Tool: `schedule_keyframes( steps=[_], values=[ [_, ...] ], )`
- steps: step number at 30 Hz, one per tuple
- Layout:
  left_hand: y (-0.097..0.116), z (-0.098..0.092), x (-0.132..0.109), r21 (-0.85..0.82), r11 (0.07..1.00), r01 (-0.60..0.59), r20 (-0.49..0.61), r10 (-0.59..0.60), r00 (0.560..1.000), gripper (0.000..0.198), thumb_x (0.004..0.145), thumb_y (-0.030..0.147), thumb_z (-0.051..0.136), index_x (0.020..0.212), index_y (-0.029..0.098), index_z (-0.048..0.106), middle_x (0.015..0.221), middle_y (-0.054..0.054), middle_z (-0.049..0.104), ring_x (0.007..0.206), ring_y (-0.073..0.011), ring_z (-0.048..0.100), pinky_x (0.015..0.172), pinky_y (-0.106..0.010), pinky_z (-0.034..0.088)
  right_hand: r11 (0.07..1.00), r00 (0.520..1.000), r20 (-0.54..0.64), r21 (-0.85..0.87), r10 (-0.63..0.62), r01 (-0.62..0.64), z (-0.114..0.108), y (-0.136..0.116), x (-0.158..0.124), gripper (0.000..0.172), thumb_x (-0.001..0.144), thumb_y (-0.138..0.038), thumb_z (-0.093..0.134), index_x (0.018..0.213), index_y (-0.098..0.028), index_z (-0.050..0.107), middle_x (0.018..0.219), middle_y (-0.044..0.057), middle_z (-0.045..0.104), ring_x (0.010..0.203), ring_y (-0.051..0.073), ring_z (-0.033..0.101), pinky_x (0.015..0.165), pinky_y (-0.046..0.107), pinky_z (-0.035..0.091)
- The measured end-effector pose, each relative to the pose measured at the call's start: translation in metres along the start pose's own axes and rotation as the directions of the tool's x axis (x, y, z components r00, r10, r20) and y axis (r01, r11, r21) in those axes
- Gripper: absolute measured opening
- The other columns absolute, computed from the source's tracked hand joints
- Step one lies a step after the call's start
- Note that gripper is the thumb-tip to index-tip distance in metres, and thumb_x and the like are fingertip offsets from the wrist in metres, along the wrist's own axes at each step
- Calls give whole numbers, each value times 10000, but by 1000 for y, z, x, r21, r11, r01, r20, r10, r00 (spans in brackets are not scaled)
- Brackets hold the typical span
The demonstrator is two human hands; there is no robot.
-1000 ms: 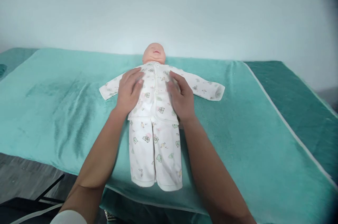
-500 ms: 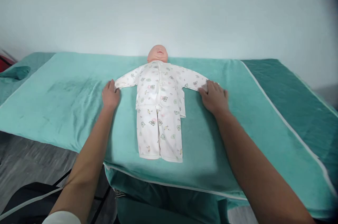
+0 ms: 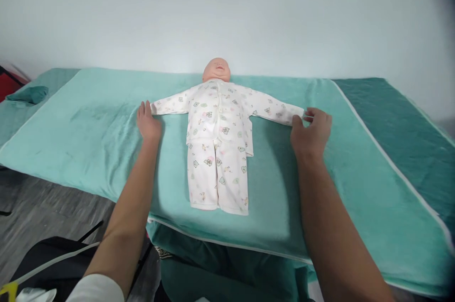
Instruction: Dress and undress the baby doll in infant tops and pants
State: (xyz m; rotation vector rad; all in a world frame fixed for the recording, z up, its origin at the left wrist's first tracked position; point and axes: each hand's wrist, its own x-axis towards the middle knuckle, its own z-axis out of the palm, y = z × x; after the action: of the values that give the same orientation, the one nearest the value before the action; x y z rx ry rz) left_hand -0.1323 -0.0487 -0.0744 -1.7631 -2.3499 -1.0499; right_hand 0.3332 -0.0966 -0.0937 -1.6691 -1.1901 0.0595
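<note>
A baby doll (image 3: 216,70) lies on its back, dressed in a white printed long-sleeved shirt (image 3: 222,107). White pants (image 3: 217,178) of the same print lie flat below the shirt hem. Both sleeves are spread out sideways. At the cuff of the sleeve on the left, my left hand (image 3: 149,124) rests with its fingers stretched out. My right hand (image 3: 313,131) is at the end of the other sleeve (image 3: 273,108), thumb and fingers apart around the cuff. Whether its fingertips touch the cloth is hard to tell.
A green cover (image 3: 88,141) with white piping drapes the bed, which stands against a pale wall (image 3: 227,13). A dark green cloth strip (image 3: 391,126) lies at the right. A black item (image 3: 46,264) with a pale cable is at the lower left, above the grey floor.
My right hand has moved outward to the right, and the sleeve there is now stretched longer and straighter. My left hand's fingers have straightened beside the other cuff. The view has shifted slightly.
</note>
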Motion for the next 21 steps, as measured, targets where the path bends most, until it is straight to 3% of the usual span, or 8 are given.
schedule_keyframes(
  steps=[2, 4, 6, 8, 12, 15, 18, 21],
  values=[
    [9, -8, -26, -69, 996, -57, -37, 55, 998, 694, 841, 30, 411, 1524, 99, 509, 1647, -169, 437, 1552, -280, 381, 1299, -480, 312, 988, 990, 72, 106, -125, 117, -4, -20, -32, 384, 917, -382, 653, 1269, -228, 642, 1288, 194, 645, 1139, 308, 628, 1050, 478, 469],
    [21, -18, -62, -177, 959, -219, -10, 221, 975, 650, 877, 60, 398, 1503, 165, 537, 1637, -134, 462, 1541, -262, 403, 1282, -490, 343, 980, 950, 267, 158, -159, 120, -11, -44, -72, 498, 950, -421, 603, 1389, -188, 582, 1362, 193, 643, 1204, 326, 644, 999, 512, 535],
    [30, -30, -106, -281, 881, -381, 105, 423, 900, 614, 920, 97, 401, 1504, 232, 535, 1610, -96, 509, 1503, -262, 462, 1239, -513, 400, 956, 836, 463, 130, -293, 263, -21, -65, -114, 542, 972, -372, 565, 1483, -198, 524, 1517, 176, 569, 1374, 338, 566, 1114, 563, 485],
    [35, -44, -150, -351, 843, -409, 214, 497, 841, 580, 967, 144, 399, 1524, 266, 506, 1491, -97, 629, 1369, -266, 596, 1168, -527, 475, 928, 768, 528, 125, -363, 352, -37, -79, -153, 529, 988, -272, 499, 1514, -219, 506, 1520, 153, 583, 1409, 332, 552, 1155, 592, 457],
    [34, -73, -228, -406, 872, -274, 190, 374, 908, 468, 1018, 226, 406, 1449, 326, 559, 1378, -88, 696, 1303, -265, 643, 1184, -569, 462, 946, 823, 471, 202, -320, 252, -71, -88, -211, 519, 1021, -267, 475, 1538, -301, 470, 1491, 115, 611, 1376, 321, 589, 1110, 599, 511],
    [33, -92, -268, -461, 860, -218, 260, 366, 894, 430, 996, 292, 522, 1415, 375, 572, 1410, -90, 662, 1374, -286, 595, 1246, -593, 401, 943, 846, 452, 290, -284, 163, -85, -93, -238, 483, 989, -333, 590, 1467, -326, 520, 1444, 117, 622, 1326, 322, 621, 1059, 559, 564],
    [32, -104, -290, -505, 851, -147, 322, 343, 882, 386, 971, 342, 586, 1355, 382, 608, 1372, -105, 665, 1377, -309, 585, 1217, -600, 444, 963, 854, 469, 240, -226, 123, -88, -102, -247, 335, 952, -377, 651, 1278, -304, 625, 1170, 105, 706, 1090, 316, 705, 909, 522, 618],
    [17, -107, -295, -542, 836, -87, 292, 285, 913, 315, 1000, 335, 526, 1298, 384, 615, 1301, -88, 684, 1289, -281, 635, 1151, -565, 517, 963, 801, 562, 261, -206, 64, -92, -105, -240, 214, 952, -391, 636, 1137, -287, 664, 944, 61, 711, 866, 271, 708, 789, 455, 612]
  ],
)
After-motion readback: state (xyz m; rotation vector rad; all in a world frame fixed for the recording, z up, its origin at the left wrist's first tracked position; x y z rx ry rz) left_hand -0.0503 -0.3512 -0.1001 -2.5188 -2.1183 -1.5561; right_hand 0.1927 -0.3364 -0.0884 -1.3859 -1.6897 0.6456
